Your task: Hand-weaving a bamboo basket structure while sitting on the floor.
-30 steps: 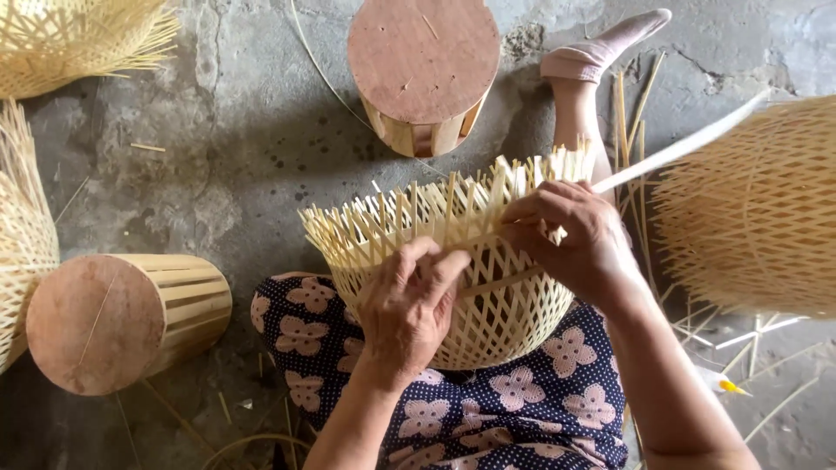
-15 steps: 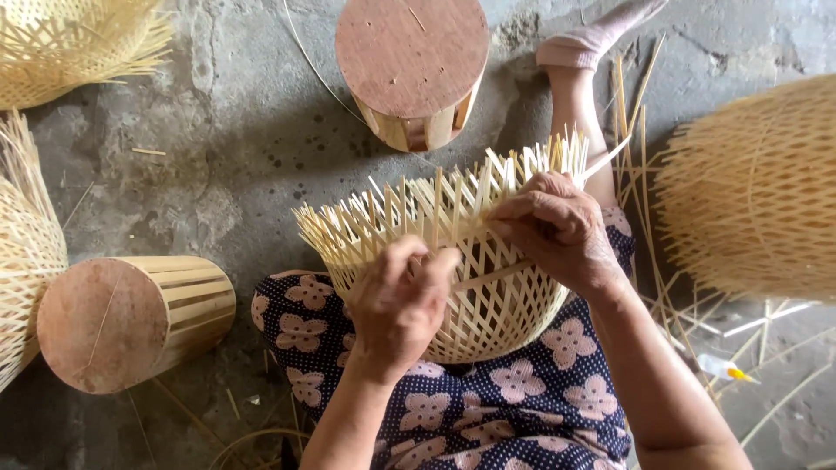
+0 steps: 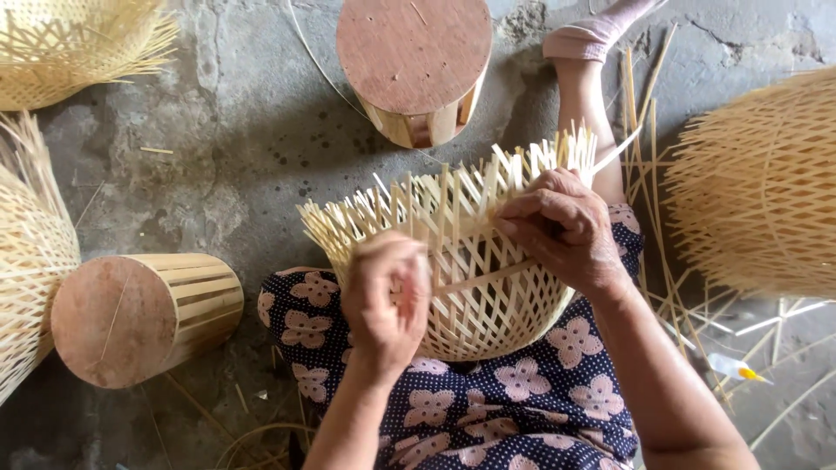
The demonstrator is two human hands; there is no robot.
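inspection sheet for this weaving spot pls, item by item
surface: grey cracked concrete floor
job's things: half-woven pale bamboo-strip basket on the lap, loose strip ends up
clutter: two round wooden moulds; loose bamboo strips; small yellow-tipped tube
grippers: left hand closed, blurred, at the basket wall; right hand pinching strips at the rim
cables: nothing seen
surroundings: other woven bamboo baskets
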